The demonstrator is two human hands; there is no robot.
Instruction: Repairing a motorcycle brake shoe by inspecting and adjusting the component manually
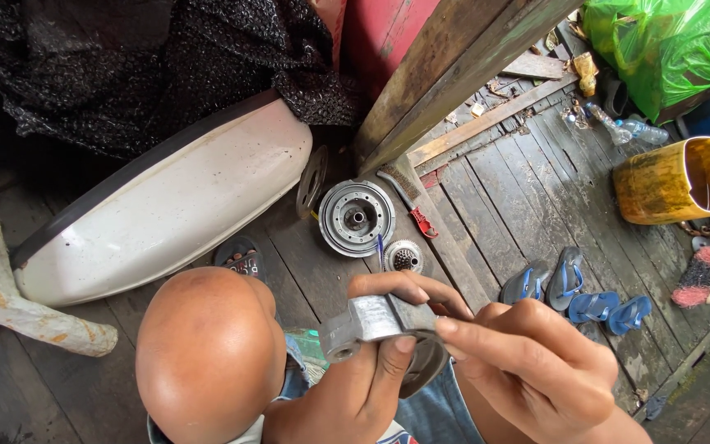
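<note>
Clearly mid-inspection: grey metal part [371, 322] clamped in left hand [355, 386], right hand [536, 362] pinching its near edge; next needs firm grip, careful turning, above knee [207, 353]

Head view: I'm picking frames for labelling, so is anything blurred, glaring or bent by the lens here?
Head view: the left hand, right hand and grey metal part are slightly soft, the round metal hub on the floor sharper; the white panel reflects mild glare; the black fabric is dim; the floor planks curve at the edges.
</note>
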